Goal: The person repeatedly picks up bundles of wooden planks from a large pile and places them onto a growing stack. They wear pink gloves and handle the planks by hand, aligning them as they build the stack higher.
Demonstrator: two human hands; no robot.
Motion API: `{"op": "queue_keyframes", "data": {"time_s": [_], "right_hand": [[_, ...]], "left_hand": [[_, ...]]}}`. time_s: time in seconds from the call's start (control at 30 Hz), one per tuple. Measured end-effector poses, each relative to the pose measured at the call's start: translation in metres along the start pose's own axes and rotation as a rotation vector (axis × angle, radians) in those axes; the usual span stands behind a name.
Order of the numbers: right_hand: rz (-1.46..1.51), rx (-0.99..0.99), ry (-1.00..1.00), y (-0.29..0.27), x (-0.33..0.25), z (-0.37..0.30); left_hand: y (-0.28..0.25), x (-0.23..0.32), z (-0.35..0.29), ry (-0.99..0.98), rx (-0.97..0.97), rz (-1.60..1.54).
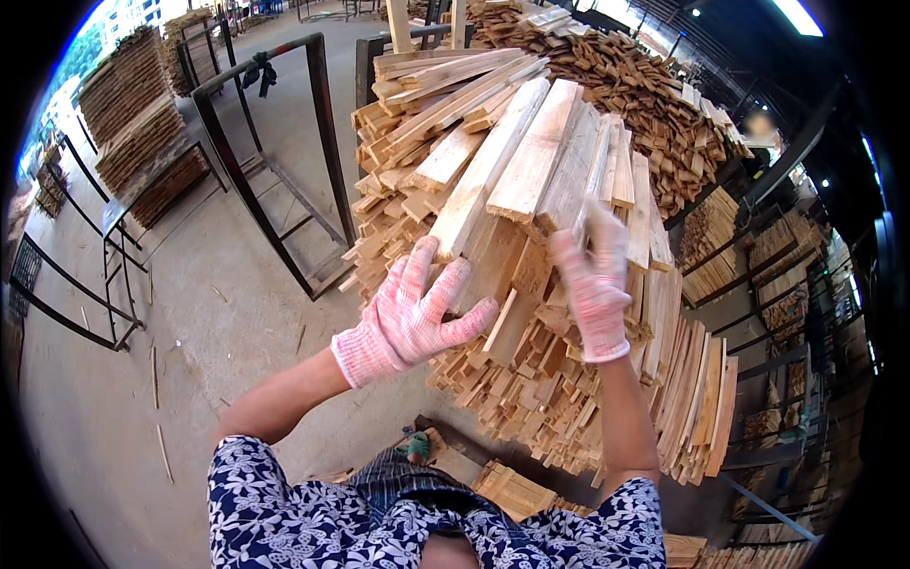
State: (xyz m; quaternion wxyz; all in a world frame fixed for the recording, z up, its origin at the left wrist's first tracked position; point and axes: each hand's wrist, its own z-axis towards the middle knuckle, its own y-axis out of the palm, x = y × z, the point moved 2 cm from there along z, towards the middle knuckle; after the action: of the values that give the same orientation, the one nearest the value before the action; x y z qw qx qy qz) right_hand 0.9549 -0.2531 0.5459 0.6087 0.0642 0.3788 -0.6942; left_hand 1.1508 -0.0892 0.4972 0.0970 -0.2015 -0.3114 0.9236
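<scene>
Beyond left grip [406, 311], pale plank [495, 167]

- Long pale plank [497, 169]: rough-sawn and straight, lying atop the pile, slanting away from the left hand [403, 313], whose fingertips are right at its near end.
- Wide plank [543, 152]: cream-coloured, just to the right of the long one, its near end a little beyond the gap between the hands.
- Greyish plank [573, 166]: duller, alongside the wide one, its near end close by the right hand [599, 284], a blur from here.
- Pile of planks [531, 398]: ragged ends, below and beyond both hands.
</scene>
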Motion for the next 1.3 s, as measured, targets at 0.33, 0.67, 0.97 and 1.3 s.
{"op": "queue_keyframes", "data": {"time_s": [0.33, 0.67, 0.97, 1.3], "right_hand": [[0.767, -0.053, 1.096, 0.008, 0.023, -0.001], [0.741, -0.105, 1.065, 0.028, 0.042, 0.027], [-0.265, -0.507, 0.081, 0.001, -0.028, -0.097], [0.999, -0.023, 1.005, 0.034, -0.030, -0.118]], "left_hand": [[0.020, -0.071, -0.044, -1.402, -0.057, -1.364], [0.132, -0.067, 0.042, -1.074, 0.105, -3.075], [0.050, -0.001, -0.073, -1.339, 0.003, -2.474], [0.077, -0.008, -0.113, -1.502, 0.085, -2.451]]}}
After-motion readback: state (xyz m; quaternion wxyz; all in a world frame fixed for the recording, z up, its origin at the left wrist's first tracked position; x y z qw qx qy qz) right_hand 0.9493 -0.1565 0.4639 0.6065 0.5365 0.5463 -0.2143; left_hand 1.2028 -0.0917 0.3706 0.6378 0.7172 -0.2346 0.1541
